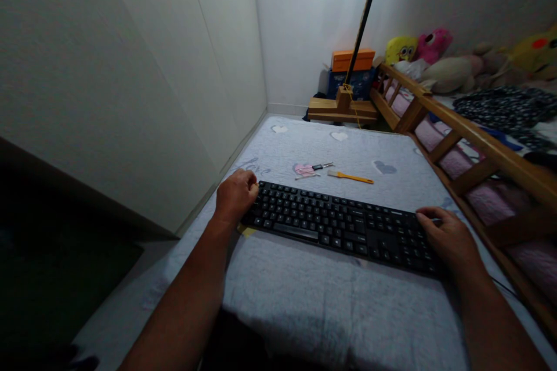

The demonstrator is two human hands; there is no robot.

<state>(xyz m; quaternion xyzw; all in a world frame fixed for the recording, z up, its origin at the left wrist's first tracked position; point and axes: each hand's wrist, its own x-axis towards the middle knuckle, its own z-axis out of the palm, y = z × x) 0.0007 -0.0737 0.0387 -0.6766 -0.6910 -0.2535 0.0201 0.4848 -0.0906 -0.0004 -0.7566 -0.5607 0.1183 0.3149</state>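
Note:
A black keyboard (331,217) lies across the light blue bedspread, keys facing up, tilted slightly down to the right. My left hand (237,192) is closed on its left end, thumb and fingers pinching the edge. At the other end my right hand (450,237) grips the keyboard's right edge, with the thumb and fingers curled around the far corner. Beyond the keyboard lie a brush (352,177) with a yellow handle, a small tool (322,167) with a dark handle, and a pink item with thin white sticks (307,171). A bit of yellow (247,231) shows under the keyboard's left end.
White cabinet doors (174,69) rise on the left. A wooden bed rail (478,148) runs along the right side, with plush toys (435,45) behind it. At the far end stand a wooden stand (324,108) with a dark pole, and an orange box (343,60).

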